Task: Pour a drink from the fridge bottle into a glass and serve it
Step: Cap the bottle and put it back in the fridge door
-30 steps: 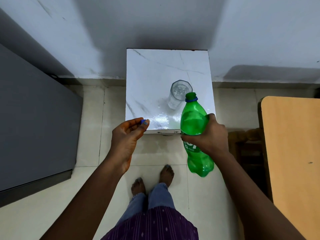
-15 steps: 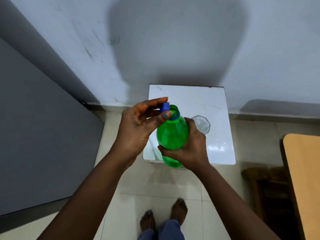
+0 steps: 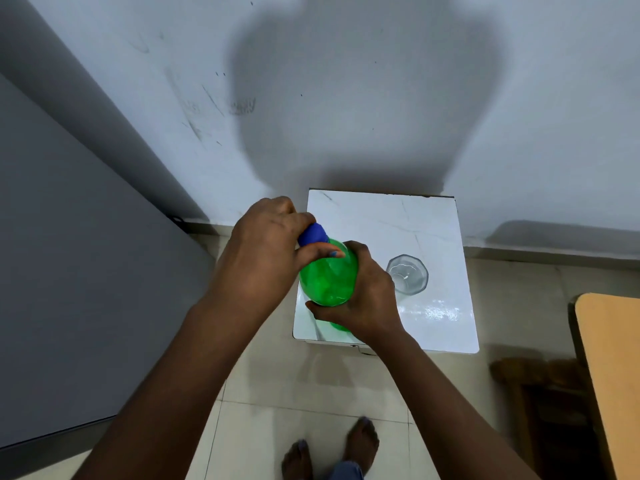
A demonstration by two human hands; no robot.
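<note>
A green plastic bottle (image 3: 327,278) is held above the left part of a small white marble-look table (image 3: 391,223). My right hand (image 3: 367,299) wraps around the bottle's body from the right. My left hand (image 3: 263,258) is closed over the blue cap (image 3: 313,234), which sits on the bottle's neck. A clear faceted glass (image 3: 408,273) stands upright on the table, just right of my right hand and apart from it. I cannot tell whether there is liquid in the glass.
A large grey fridge side (image 3: 69,271) fills the left. A wooden tabletop (image 3: 613,368) is at the right edge with a dark chair (image 3: 543,393) below it. The wall (image 3: 346,98) is right behind the white table. My bare feet (image 3: 329,448) stand on the tiled floor.
My left hand brought the blue cap from beside the bottle onto its neck and closed over it. The bottle rose from low beside the table to above its left part.
</note>
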